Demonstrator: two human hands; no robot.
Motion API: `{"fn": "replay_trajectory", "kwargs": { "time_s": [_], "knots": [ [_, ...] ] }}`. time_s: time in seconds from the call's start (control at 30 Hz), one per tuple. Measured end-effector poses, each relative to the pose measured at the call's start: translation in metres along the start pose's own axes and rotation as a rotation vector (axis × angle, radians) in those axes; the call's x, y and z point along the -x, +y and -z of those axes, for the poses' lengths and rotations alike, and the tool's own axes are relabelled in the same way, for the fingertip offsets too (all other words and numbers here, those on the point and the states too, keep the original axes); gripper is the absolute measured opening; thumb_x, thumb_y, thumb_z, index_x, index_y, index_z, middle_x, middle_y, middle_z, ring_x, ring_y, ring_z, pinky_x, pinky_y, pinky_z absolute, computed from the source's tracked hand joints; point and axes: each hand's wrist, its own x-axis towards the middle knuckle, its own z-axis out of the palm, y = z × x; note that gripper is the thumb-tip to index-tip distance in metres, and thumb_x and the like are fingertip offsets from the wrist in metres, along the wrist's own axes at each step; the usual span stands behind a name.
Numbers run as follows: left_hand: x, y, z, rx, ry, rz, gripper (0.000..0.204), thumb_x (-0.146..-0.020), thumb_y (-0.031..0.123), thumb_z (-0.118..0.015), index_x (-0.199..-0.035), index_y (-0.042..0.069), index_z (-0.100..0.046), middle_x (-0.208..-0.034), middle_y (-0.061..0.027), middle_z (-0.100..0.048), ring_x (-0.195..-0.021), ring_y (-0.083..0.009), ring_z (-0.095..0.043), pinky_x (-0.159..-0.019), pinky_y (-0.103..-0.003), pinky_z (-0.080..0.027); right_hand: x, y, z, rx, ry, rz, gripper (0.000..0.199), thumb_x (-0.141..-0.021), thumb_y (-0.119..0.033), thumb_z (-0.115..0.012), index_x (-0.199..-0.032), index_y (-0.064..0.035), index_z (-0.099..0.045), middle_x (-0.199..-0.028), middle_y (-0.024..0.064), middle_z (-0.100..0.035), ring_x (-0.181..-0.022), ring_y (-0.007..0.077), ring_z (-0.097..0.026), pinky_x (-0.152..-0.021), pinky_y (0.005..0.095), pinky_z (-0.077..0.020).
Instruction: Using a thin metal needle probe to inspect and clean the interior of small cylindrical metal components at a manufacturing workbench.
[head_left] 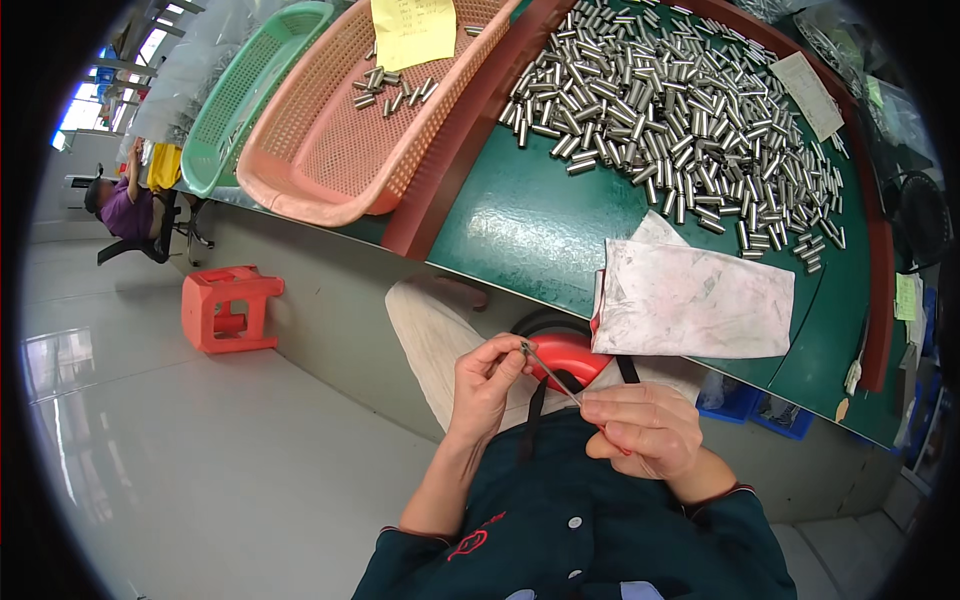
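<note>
Above my lap, my left hand (485,388) is closed in a pinch on a small metal tube (525,347), mostly hidden by the fingertips. A thin, dark metal rod tool (556,378) slants from that tube down to my right hand (648,428), whose fingers wrap round its other end. A bit of red shows under the right fingers; whether it belongs to the tool I cannot tell. The rod's tip meets the tube's end. On the green tabletop (510,222) ahead lies a large heap of short, shiny metal tubes (690,125).
A stained white cloth (700,300) lies at the table's near edge. Left of the red-brown rim stand a pink basket (290,170) with several tubes and a green basket (222,130). A red stool (228,308) is on the floor; a seated person (130,205) is far left.
</note>
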Motion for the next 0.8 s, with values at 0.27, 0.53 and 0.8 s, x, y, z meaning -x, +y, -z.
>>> {"fn": "replay_trajectory", "kwargs": {
  "time_s": [0.27,0.53,0.8],
  "knots": [
    [-0.003,0.004,-0.003,0.032,0.056,-0.032,0.015,-0.086,0.008,-0.052,-0.093,-0.004,-0.057,-0.083,-0.0049,-0.054,-0.073,-0.0098,-0.050,-0.068,-0.021,-0.041,-0.006,-0.001,0.004,0.005,-0.092,-0.024,0.023,-0.069,0.004,-0.062,-0.091,0.0046,-0.052,-0.089,0.0206,-0.061,-0.082,0.0327,-0.062,-0.066,0.0360,-0.0532],
    [-0.009,0.001,0.011,0.174,0.151,-0.026,0.017,-0.086,0.010,-0.052,-0.098,-0.001,-0.055,-0.086,-0.0064,-0.057,-0.077,-0.0109,-0.052,-0.073,-0.022,-0.042,-0.008,-0.011,0.021,-0.169,-0.105,0.021,0.019,-0.070,0.003,-0.058,-0.088,0.0055,-0.051,-0.091,0.0243,-0.059,-0.083,0.0369,-0.061,-0.068,0.0397,-0.0531],
    [-0.011,-0.003,0.009,0.259,0.127,-0.038,0.017,-0.085,0.009,-0.053,-0.099,-0.001,-0.055,-0.088,-0.0078,-0.057,-0.079,-0.0128,-0.053,-0.075,-0.024,-0.043,0.002,-0.002,0.013,-0.004,0.087,0.023,0.024,-0.072,0.007,-0.054,-0.094,0.0020,-0.044,-0.082,0.0210,-0.061,-0.076,0.0348,-0.063,-0.063,0.0394,-0.0538]
  ]
}}
